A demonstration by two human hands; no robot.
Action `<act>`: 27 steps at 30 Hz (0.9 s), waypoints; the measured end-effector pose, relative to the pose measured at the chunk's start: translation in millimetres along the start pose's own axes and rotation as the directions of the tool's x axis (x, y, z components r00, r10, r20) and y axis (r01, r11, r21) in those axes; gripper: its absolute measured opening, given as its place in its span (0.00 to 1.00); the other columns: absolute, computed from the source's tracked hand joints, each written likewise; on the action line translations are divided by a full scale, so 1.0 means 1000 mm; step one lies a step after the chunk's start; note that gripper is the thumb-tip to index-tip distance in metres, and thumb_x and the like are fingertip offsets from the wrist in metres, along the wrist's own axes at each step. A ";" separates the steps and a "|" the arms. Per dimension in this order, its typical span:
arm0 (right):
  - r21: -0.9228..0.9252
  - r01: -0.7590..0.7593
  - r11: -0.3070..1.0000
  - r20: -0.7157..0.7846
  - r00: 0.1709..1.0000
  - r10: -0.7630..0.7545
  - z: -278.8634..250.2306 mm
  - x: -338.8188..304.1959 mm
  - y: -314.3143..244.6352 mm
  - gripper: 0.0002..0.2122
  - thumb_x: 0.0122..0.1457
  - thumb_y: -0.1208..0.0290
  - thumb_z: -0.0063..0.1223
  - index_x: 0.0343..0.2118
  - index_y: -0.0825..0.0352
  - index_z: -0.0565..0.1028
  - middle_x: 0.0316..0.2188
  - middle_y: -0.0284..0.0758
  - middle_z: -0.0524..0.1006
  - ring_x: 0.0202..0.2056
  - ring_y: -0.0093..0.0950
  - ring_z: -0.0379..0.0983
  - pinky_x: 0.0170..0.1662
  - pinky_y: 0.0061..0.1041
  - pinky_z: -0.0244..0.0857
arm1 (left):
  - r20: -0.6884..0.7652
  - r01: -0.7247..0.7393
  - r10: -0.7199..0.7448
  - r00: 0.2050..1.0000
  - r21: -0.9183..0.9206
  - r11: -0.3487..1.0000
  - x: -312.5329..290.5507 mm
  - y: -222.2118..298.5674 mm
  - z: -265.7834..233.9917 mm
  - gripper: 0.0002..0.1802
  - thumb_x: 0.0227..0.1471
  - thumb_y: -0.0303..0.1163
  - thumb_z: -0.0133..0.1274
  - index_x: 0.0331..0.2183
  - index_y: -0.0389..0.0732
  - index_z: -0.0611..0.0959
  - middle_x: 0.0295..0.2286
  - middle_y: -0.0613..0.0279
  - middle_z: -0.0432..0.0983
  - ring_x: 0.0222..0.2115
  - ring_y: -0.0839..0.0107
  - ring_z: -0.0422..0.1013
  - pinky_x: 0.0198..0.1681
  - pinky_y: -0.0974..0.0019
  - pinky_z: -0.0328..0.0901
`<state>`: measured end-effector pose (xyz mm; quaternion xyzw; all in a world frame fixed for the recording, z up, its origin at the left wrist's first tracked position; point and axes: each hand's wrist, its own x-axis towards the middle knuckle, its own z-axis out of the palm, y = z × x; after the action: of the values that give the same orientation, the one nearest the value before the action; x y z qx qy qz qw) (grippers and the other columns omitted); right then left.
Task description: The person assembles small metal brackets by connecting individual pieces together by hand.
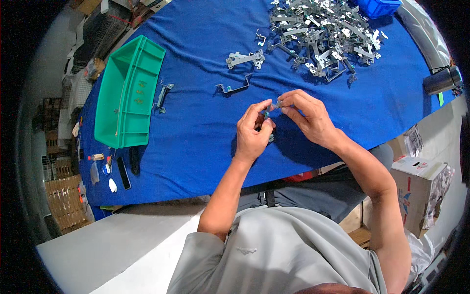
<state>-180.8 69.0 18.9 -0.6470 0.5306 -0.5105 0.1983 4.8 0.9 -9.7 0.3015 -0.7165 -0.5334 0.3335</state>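
My left hand (252, 134) is closed around a small metal bracket (267, 114), mostly covered by its fingers. Just to the right, my right hand (309, 116) pinches a small metal piece (279, 104) against the bracket's upper end. Whether the two are joined I cannot tell. Beyond my hands on the blue cloth lie a bent bracket (235, 89) and a few overlapping brackets (245, 59). A large heap of loose metal brackets (320, 36) spreads at the far right. One more bracket (163, 97) rests beside the green crate.
The green plastic crate (155, 59) stands on the blue cloth (196, 122) at the left. Near it lie a black phone (124, 173) and small items. A blue bin (379, 7) is at the far right, a dark cylinder (443, 80) at the right edge, a carton (416, 188) below.
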 end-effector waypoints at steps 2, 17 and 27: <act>0.009 0.021 1.000 0.062 0.998 -0.022 -0.001 0.000 0.000 0.05 0.59 0.78 0.55 0.38 0.69 0.74 0.39 0.43 0.76 0.41 0.42 0.76 0.42 0.34 0.70 | -0.028 0.006 -0.007 1.000 -0.049 0.999 0.000 0.004 0.000 0.21 0.56 0.20 0.50 0.53 0.35 0.75 0.36 0.61 0.77 0.27 0.79 0.73 0.32 0.75 0.70; 0.173 -0.443 0.880 0.176 0.893 0.414 0.000 -0.003 0.004 0.08 0.63 0.69 0.55 0.36 0.70 0.77 0.23 0.28 0.73 0.25 0.16 0.65 0.28 0.21 0.62 | -0.174 0.057 -0.103 0.979 -0.248 0.967 0.001 -0.006 -0.001 0.17 0.62 0.33 0.52 0.49 0.32 0.79 0.35 0.57 0.80 0.27 0.77 0.73 0.27 0.76 0.69; 0.206 -0.490 0.847 0.207 0.868 0.451 0.001 -0.003 0.005 0.08 0.63 0.70 0.53 0.34 0.72 0.75 0.20 0.31 0.71 0.24 0.17 0.65 0.27 0.25 0.61 | -0.132 0.045 -0.071 0.989 -0.193 0.980 -0.001 -0.002 -0.002 0.16 0.61 0.32 0.54 0.48 0.33 0.80 0.34 0.59 0.80 0.27 0.79 0.73 0.27 0.76 0.69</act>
<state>-182.1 69.9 13.6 -0.5028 0.5874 -0.4589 0.4376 6.8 -0.1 -11.3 0.3254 -0.6284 -0.5866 0.3939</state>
